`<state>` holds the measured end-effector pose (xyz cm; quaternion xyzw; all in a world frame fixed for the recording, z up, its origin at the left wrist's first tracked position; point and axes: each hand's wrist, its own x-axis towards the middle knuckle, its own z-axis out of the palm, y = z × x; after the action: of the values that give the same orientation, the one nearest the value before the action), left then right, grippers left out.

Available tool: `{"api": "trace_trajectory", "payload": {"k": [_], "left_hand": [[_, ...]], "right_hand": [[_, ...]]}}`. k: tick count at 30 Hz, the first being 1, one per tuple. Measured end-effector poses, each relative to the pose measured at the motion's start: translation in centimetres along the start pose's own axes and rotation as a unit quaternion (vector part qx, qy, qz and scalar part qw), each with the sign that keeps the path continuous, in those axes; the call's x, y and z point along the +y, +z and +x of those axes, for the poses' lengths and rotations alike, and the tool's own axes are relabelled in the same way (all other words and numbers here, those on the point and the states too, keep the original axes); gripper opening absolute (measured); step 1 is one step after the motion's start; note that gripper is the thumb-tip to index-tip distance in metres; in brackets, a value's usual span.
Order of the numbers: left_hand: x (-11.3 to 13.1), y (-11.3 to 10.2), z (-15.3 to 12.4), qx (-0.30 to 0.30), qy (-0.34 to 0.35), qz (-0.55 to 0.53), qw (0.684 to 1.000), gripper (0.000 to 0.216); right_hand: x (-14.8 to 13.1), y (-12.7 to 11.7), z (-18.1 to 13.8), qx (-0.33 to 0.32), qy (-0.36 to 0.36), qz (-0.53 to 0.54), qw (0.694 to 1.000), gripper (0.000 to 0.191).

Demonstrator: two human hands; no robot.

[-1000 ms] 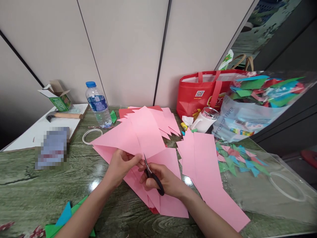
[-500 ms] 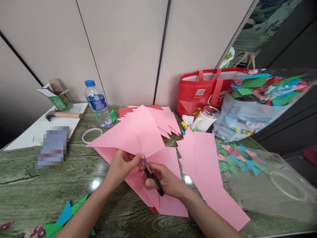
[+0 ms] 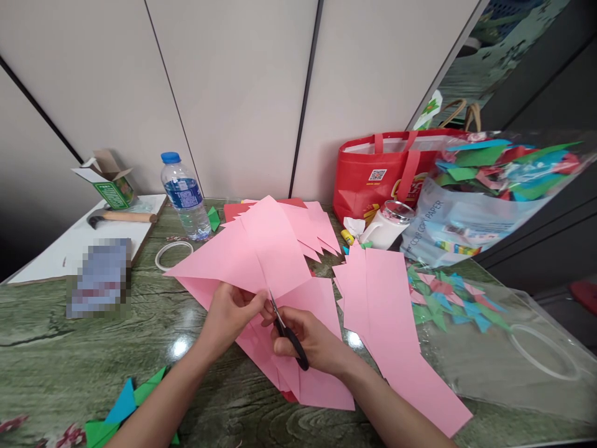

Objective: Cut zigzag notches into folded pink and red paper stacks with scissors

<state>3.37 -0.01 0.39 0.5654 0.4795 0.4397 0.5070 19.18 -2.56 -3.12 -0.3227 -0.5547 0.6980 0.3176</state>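
My left hand [image 3: 236, 313] pinches the near edge of a pink paper sheet [image 3: 219, 258], thumb on top and fingers tucked underneath. My right hand [image 3: 308, 339] is closed around black-handled scissors [image 3: 295, 345]. Their blades point away from me and sit at the sheet's near edge, on the line where a pink strip [image 3: 282, 255] parts from the rest. More pink sheets [image 3: 321, 379] lie beneath both hands, with a bit of red paper showing under them. To the right is a pile of pink strips [image 3: 387, 298].
At the back stand a water bottle [image 3: 185, 199], a red bag [image 3: 359, 168] and a white mug [image 3: 387, 227]. A tape roll [image 3: 173, 256] and a hammer [image 3: 124, 216] lie left. Right are a plastic bag of coloured paper pieces [image 3: 504, 168] and a clear bag [image 3: 485, 367]. Folded pieces [image 3: 122, 401] lie front left.
Almost nothing differs. My right hand and the scissors have shifted very slightly, while my left hand keeps its hold on the pink sheet.
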Motion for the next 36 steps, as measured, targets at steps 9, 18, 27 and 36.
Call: {"api": "trace_trajectory", "payload": {"k": [9, 18, 27, 36], "left_hand": [[-0.09, -0.05, -0.06, -0.001, 0.003, 0.011, 1.0, 0.02], [-0.06, -0.05, -0.03, -0.001, 0.011, 0.006, 1.0, 0.019], [-0.17, -0.08, -0.06, 0.004, 0.01, -0.003, 1.0, 0.015], [-0.29, -0.05, -0.08, 0.003, 0.002, -0.015, 1.0, 0.015]], "right_hand": [[0.01, -0.01, 0.05, 0.004, 0.006, -0.01, 1.0, 0.034], [0.23, 0.17, -0.05, 0.014, 0.005, 0.006, 1.0, 0.031], [0.67, 0.28, 0.05, 0.029, 0.016, 0.023, 0.999, 0.034], [0.69, 0.55, -0.04, 0.04, 0.012, 0.028, 0.999, 0.031]]}}
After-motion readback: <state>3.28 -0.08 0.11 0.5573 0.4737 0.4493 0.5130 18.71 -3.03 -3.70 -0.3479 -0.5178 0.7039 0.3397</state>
